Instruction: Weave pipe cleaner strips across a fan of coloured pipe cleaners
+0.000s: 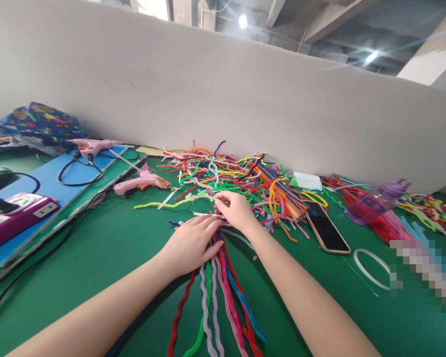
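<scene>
A bundle of coloured pipe cleaners (223, 297) lies on the green table (96, 267), running from my hands toward me. My left hand (189, 243) lies flat on the bundle's upper end, fingers stretched out and pressing it down. My right hand (235, 210) is just beyond, its fingers pinched on a thin white strip at the top of the bundle. A big tangled heap of pipe cleaners (241, 176) lies right behind both hands.
Two pink glue guns (143, 182) (94, 145) and a purple power strip (17, 213) lie on the left by a blue board (55, 173). A phone (327, 228), a white ring (371, 267) and a purple-capped bottle (375, 201) sit at the right. A white wall stands behind.
</scene>
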Action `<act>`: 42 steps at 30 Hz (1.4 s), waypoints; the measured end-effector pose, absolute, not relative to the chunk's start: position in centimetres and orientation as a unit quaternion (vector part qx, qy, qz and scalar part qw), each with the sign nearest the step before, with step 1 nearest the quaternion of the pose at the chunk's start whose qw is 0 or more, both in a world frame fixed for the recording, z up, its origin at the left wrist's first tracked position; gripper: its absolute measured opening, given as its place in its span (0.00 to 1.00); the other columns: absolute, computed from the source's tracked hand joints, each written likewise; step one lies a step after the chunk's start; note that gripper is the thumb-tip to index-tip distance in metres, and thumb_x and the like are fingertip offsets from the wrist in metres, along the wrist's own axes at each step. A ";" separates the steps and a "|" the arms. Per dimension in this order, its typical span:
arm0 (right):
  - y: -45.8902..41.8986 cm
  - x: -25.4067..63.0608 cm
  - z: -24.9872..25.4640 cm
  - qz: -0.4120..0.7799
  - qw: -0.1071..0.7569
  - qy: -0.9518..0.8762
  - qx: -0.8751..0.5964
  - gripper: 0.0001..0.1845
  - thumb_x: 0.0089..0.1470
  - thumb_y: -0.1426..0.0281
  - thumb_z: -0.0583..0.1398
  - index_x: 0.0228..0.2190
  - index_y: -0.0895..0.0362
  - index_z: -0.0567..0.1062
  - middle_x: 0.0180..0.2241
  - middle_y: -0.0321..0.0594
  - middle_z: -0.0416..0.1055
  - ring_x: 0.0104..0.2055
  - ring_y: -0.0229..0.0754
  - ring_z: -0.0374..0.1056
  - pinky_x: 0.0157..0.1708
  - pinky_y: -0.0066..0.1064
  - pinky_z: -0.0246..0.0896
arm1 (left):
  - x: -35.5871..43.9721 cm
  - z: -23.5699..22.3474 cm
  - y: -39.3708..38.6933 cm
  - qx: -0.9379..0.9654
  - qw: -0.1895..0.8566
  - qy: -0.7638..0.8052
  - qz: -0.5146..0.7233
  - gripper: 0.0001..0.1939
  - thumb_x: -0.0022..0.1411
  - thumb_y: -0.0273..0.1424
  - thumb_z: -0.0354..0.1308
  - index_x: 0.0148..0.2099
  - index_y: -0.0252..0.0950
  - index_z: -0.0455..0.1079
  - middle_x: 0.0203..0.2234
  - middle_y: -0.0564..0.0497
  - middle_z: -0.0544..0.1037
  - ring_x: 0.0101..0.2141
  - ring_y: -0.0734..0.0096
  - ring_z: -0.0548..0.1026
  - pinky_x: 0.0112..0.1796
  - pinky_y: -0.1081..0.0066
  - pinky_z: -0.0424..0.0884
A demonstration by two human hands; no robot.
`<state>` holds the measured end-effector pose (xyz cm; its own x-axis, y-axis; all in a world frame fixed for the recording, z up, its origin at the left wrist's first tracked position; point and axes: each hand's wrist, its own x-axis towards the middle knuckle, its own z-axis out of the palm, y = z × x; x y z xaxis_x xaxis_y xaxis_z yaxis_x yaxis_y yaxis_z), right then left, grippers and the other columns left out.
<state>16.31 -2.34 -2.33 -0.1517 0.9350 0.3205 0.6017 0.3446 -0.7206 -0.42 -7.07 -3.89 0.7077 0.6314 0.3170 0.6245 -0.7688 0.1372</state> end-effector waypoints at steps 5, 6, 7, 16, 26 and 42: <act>-3.6 15.8 -3.3 0.123 0.323 -0.770 -0.537 0.09 0.55 0.72 0.57 0.35 0.55 0.77 0.33 0.39 0.78 0.37 0.42 0.74 0.39 0.30 0.64 | -0.5 -4.0 -6.8 0.919 -0.002 0.334 0.209 0.15 0.67 0.35 0.45 0.47 0.35 0.70 0.46 0.44 0.76 0.50 0.60 0.72 0.51 0.61 0.68; -3.6 15.8 -3.3 0.118 0.317 -0.772 -0.539 0.09 0.55 0.72 0.56 0.35 0.55 0.77 0.33 0.39 0.78 0.37 0.42 0.73 0.38 0.30 0.64 | -0.7 -3.8 -6.7 0.916 -0.008 0.335 0.223 0.15 0.67 0.34 0.45 0.44 0.36 0.71 0.44 0.46 0.77 0.48 0.61 0.73 0.50 0.62 0.69; -3.6 15.9 -3.3 0.117 0.315 -0.770 -0.542 0.09 0.55 0.72 0.56 0.35 0.54 0.77 0.33 0.38 0.78 0.37 0.41 0.73 0.38 0.29 0.64 | -0.9 -3.7 -6.6 0.909 -0.013 0.340 0.239 0.15 0.67 0.34 0.44 0.42 0.37 0.72 0.42 0.47 0.78 0.46 0.62 0.74 0.48 0.63 0.70; -3.5 16.1 -3.5 0.128 0.335 -0.757 -0.545 0.09 0.56 0.71 0.56 0.35 0.55 0.77 0.32 0.38 0.78 0.34 0.40 0.72 0.35 0.28 0.63 | -4.4 -3.3 -3.1 0.789 0.011 0.528 0.314 0.18 0.64 0.39 0.47 0.49 0.36 0.68 0.33 0.49 0.77 0.36 0.63 0.74 0.38 0.67 0.66; -3.5 16.3 -3.5 0.129 0.369 -0.744 -0.542 0.09 0.56 0.71 0.56 0.36 0.53 0.76 0.33 0.37 0.78 0.35 0.40 0.74 0.36 0.28 0.65 | -5.2 -4.0 -1.7 0.779 0.113 0.562 0.254 0.17 0.57 0.45 0.51 0.35 0.42 0.76 0.20 0.55 0.75 0.25 0.68 0.71 0.34 0.69 0.61; -2.0 18.1 -2.4 0.221 0.483 -0.637 -0.559 0.07 0.54 0.70 0.56 0.31 0.57 0.74 0.28 0.38 0.77 0.29 0.39 0.73 0.34 0.29 0.68 | -4.9 -4.6 -1.3 0.767 0.040 0.556 0.320 0.26 0.67 0.45 0.38 0.62 0.42 0.61 0.47 0.45 0.75 0.51 0.56 0.70 0.51 0.58 0.63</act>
